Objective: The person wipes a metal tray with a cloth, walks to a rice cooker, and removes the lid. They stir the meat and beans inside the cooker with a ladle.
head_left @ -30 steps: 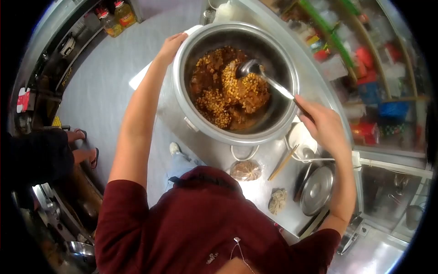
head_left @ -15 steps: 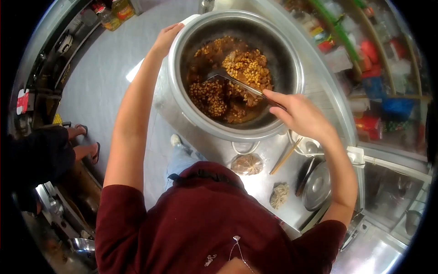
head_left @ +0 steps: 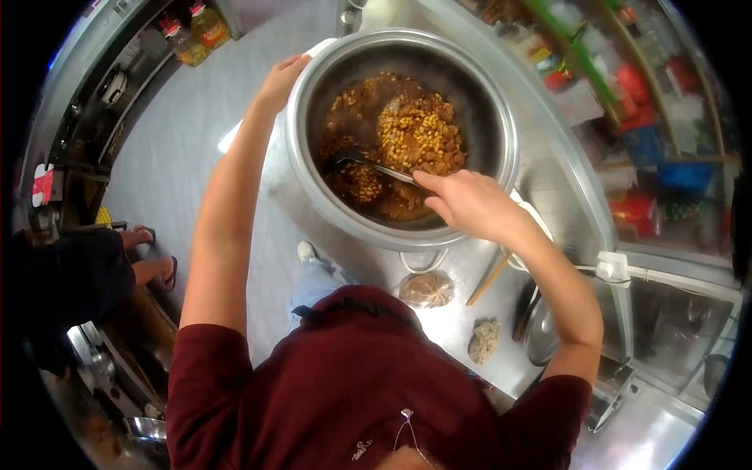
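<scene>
The large round silver pot (head_left: 298,196) is smooth, gleaming metal, like the slim dark ladle (head_left: 374,167) inside it. Beside the pot: flat grey counter (head_left: 458,313), brushed steel; pale chopstick (head_left: 487,280), matt wood; small clear bag (head_left: 427,290), glossy plastic.

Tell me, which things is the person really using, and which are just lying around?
In use: big pot, gripped at the rim by the left hand; ladle, held by the right hand; bean stew in the pot.
Lying about: tied bag, chopsticks, metal lid, oil bottles.
</scene>
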{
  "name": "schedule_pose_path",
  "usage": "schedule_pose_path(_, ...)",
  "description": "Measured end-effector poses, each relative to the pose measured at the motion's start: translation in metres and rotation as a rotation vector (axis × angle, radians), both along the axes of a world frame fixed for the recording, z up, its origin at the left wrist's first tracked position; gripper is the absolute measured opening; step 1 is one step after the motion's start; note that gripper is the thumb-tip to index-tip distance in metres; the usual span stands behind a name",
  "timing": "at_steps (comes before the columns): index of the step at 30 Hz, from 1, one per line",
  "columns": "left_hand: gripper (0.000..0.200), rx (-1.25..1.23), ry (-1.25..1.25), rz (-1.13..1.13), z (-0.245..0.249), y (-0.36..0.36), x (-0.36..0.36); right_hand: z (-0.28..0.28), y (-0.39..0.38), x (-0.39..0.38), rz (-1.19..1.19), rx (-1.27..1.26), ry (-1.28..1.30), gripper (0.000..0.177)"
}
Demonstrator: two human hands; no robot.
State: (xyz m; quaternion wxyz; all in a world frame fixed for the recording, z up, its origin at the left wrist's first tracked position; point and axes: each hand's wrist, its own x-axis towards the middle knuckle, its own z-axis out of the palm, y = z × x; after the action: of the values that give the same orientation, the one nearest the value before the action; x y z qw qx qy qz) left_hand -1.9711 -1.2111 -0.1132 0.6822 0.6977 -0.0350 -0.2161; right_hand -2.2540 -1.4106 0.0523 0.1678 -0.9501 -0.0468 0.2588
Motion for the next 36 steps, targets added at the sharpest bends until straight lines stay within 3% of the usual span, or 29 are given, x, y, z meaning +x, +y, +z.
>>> schedule_pose_path(4, 0.047, -0.028, -0.002, -0.021, -0.001, 0.0, 0.003, 0.025, -0.012, 0.002, -0.028, -0.003, -0.044, 0.036)
schedule_pose_path(8, 0.048, 0.012, -0.029, -0.006, 0.002, 0.0, -0.003, 0.005, -0.002, 0.012, 0.009, -0.146, -0.004, 0.033)
schedule_pose_path(14, 0.046, -0.01, -0.033, 0.01, -0.005, 0.0, 0.002, -0.006, -0.01, 0.009, 0.047, -0.034, -0.197, 0.035)
schedule_pose_path(18, 0.046, -0.038, -0.012, -0.004, -0.004, 0.0, -0.002, -0.009, 0.003, -0.006, -0.004, -0.189, 0.054, 0.043)
schedule_pose_path(21, 0.045, 0.009, -0.047, 0.02, 0.002, -0.002, -0.003, 0.0, 0.002, -0.037, 0.125, -0.23, -0.07, 0.044)
schedule_pose_path(25, 0.045, -0.014, -0.031, 0.004, -0.002, -0.001, 0.001, 0.028, -0.01, -0.04, 0.082, -0.207, 0.061, 0.041)
schedule_pose_path(26, 0.045, -0.016, -0.027, 0.002, -0.002, -0.001, 0.001, 0.022, -0.023, -0.039, 0.059, -0.088, -0.116, 0.04)
schedule_pose_path(29, 0.044, -0.019, -0.014, -0.001, 0.001, -0.001, -0.002, 0.0, -0.025, -0.006, -0.128, 0.02, -0.33, 0.038)
schedule_pose_path(32, 0.044, 0.01, -0.029, 0.023, 0.003, -0.001, -0.006, -0.038, -0.018, 0.024, -0.271, 0.044, -0.225, 0.038)
schedule_pose_path(35, 0.044, 0.059, -0.072, 0.054, 0.006, -0.004, -0.001, -0.054, -0.008, 0.009, -0.093, -0.082, -0.286, 0.037)
schedule_pose_path(36, 0.044, 0.047, -0.063, 0.041, 0.006, -0.004, -0.002, -0.036, -0.004, 0.004, -0.12, -0.118, -0.17, 0.038)
